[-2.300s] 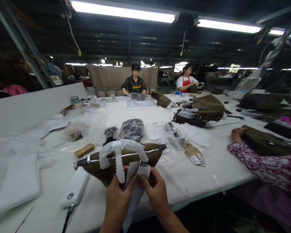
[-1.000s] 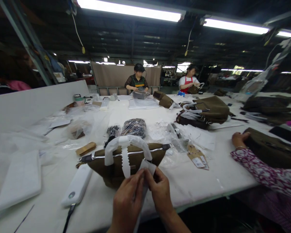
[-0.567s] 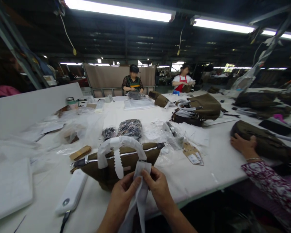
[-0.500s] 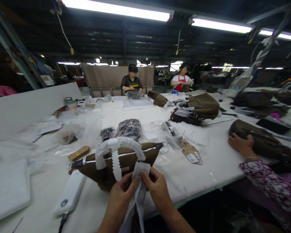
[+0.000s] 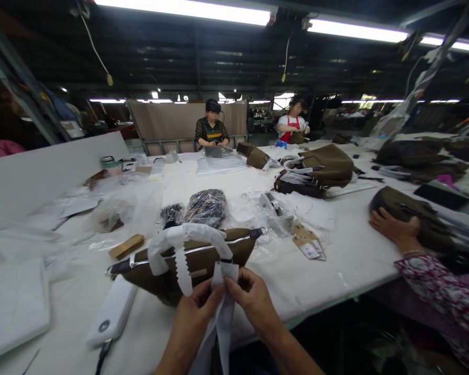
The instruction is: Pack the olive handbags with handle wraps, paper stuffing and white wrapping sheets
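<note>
An olive-brown bag point(image 5: 156, 284) with a silver zipper point(image 5: 203, 248) sits on the white table in front of me. Its arched handle point(image 5: 209, 233) is wrapped in white material, and a loose strip with a jagged edge point(image 5: 182, 268) hangs from the handle's left part. Just below the handle's right end, my left hand point(image 5: 195, 310) pinches a long white strip point(image 5: 225, 307) from the left. My right hand point(image 5: 250, 297) pinches the same strip from the right, close beside the left. The strip's lower part hangs down toward the table's front edge.
A white power bank point(image 5: 113, 312) with a cable lies left of the bag. Behind it are brown tags point(image 5: 127, 247) and a plastic-wrapped bundle point(image 5: 206, 207). Paper tags point(image 5: 308, 242) lie right. Another person's hand point(image 5: 394, 229) rests on an olive bag point(image 5: 410, 208). Two people work across the table.
The wrapped handle and its jagged strip have shifted slightly left. My hands still hold the white strip, whose upper end is now folded differently. At the right, the person's sleeve has moved slightly right.
</note>
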Demonstrator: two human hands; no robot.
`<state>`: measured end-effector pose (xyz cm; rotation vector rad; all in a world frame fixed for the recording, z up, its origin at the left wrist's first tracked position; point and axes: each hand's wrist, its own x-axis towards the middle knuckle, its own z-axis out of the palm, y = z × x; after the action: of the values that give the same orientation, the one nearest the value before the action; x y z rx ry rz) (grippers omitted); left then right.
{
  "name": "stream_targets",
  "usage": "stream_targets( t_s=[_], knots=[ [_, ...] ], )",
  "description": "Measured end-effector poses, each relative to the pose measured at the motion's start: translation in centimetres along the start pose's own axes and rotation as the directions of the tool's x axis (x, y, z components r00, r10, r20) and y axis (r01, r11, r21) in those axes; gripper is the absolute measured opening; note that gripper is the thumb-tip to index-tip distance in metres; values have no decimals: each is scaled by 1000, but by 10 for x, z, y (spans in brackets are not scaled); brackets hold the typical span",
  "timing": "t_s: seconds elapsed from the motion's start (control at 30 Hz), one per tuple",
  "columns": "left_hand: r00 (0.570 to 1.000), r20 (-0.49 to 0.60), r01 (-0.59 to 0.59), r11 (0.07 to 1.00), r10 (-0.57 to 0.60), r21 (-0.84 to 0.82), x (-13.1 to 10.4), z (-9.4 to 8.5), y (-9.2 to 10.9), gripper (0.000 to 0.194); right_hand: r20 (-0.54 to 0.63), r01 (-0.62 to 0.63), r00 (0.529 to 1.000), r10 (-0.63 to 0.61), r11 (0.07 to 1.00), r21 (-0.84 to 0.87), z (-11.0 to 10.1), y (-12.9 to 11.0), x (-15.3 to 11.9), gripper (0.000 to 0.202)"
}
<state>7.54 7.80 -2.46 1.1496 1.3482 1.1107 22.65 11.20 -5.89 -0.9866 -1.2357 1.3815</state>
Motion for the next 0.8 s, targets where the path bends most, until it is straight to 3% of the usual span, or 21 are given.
stream_targets(
  t_s=[0.3,0.43,0.53,0.67,0.8],
  knots=[
    [980,-197,-35,990,7,-137,-6,16,-3,49,-7,149,988,-156,957,-248,-2,-21,-10,26],
    [993,-118,-33,995,22,-93,-4,12,-3,47,40,121,992,-116,977,-177,-3,-25,-11,41],
    [997,-66,-46,997,41,-70,-4,8,-5,51,-14,47,999,-49,990,-130,-2,-22,-7,43],
    [984,-119,-97,956,135,278,-10,12,-10,59,-88,65,993,-80,985,-161,4,-20,-4,36],
    [930,-75,-243,755,360,609,-14,22,-13,63,-125,128,978,-166,955,-269,9,-22,-6,35]
  ],
)
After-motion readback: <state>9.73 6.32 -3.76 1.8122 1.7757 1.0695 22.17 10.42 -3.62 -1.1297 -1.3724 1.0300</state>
